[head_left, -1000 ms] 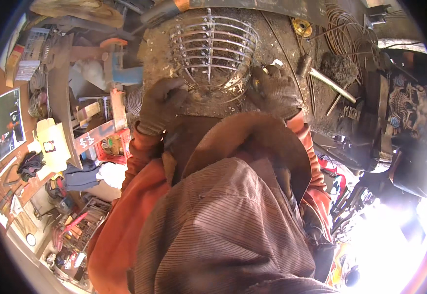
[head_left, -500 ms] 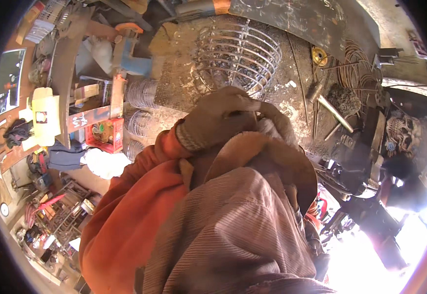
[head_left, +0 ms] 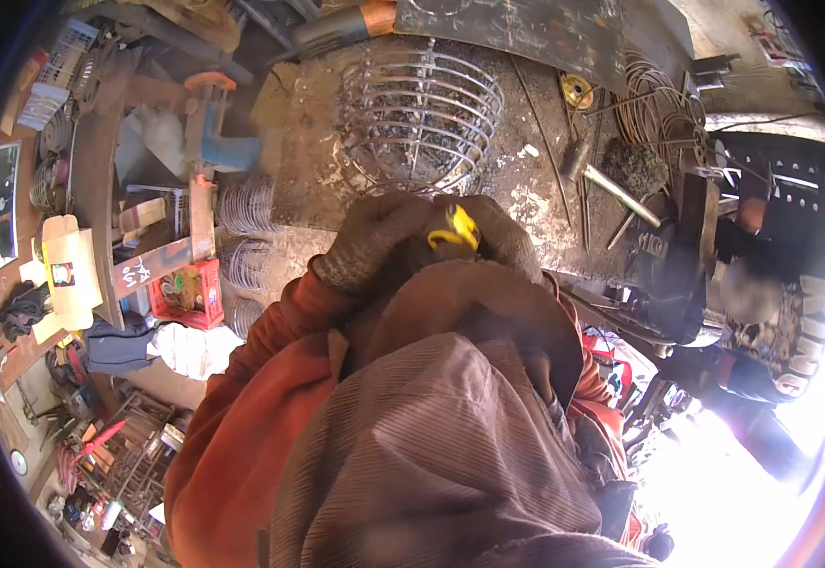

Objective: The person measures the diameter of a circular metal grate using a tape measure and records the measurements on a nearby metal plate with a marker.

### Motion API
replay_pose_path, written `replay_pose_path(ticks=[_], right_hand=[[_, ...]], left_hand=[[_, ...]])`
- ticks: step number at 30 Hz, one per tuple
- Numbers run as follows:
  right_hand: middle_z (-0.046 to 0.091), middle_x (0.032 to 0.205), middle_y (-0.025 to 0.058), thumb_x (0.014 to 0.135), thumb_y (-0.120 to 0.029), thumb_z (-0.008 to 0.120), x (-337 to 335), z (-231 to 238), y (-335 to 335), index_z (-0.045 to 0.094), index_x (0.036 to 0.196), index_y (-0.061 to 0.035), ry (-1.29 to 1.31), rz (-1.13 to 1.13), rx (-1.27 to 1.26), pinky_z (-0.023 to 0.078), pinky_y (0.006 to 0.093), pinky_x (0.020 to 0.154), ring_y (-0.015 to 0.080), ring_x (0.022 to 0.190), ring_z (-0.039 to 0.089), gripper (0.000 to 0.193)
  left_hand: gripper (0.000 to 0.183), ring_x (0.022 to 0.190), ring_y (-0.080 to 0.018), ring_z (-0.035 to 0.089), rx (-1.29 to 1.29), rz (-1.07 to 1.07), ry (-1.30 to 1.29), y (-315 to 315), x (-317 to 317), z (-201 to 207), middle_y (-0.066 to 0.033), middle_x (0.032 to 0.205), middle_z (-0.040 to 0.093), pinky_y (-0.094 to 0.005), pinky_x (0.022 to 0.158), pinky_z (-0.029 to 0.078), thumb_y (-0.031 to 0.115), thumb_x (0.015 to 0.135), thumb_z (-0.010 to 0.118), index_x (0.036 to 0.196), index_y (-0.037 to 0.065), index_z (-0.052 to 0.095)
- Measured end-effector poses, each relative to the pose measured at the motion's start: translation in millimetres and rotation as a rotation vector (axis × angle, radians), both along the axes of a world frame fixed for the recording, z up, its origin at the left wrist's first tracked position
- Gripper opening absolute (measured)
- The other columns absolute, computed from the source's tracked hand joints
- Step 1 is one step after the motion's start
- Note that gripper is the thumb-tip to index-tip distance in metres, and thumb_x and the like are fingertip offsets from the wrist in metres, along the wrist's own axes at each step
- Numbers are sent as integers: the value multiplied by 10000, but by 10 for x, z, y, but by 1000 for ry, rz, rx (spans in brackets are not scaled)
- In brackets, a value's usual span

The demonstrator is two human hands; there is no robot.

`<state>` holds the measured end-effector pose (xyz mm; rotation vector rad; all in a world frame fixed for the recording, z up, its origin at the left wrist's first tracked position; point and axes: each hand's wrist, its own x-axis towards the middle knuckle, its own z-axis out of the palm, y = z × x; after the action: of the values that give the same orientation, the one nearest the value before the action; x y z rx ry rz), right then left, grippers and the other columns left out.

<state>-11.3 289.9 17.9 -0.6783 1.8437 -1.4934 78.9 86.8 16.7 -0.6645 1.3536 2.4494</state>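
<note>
Orange sleeves, brownish gloves and ribbed brown cloth show.

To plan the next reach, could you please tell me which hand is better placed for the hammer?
Probably the right hand: the hammer lies to its right, farther from the left hand. A yellow object shows between them; which holds it is unclear.

1. Yellow item, centre of frame: partly covered by the right hand; its kind cannot be told.
2. Left hand: its fingertips are hidden, so its grip is unclear.
3. Brown brim, below centre: hides part of the right forearm.
4. Dark metal sheet: cut off by the top edge.
5. Red crate, left: contents too small to identify.
6. Lower right: glare swallows all detail.
</note>
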Motion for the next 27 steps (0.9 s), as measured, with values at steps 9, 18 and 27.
replay_pose_path(ticks=[9,18,27], right_hand=[[684,1105,209,929,-288,720,-59,231,-46,645,1370,-148,281,39,160,548,474,903,415,1072,672,469],[625,1317,215,932,-268,733,-144,-102,-22,622,1384,-128,539,78,-38,567,453,954,373,1174,670,486],[682,1088,180,838,-220,836,-526,115,292,697,1218,-58,651,135,233,587,434,803,375,935,713,436]], left_hand=[[353,1039,-157,673,-492,13,180,157,-63,7,-89,1129,717,-322,913,551,260,983,729,1193,-22,703],[181,953,-157,700,-215,-2,45,39,-39,-11,-84,1064,743,-299,858,564,72,931,736,1090,-15,743],[153,860,-163,683,-380,196,220,-489,206,-17,-106,981,705,-294,778,565,-16,928,635,1054,9,717]])
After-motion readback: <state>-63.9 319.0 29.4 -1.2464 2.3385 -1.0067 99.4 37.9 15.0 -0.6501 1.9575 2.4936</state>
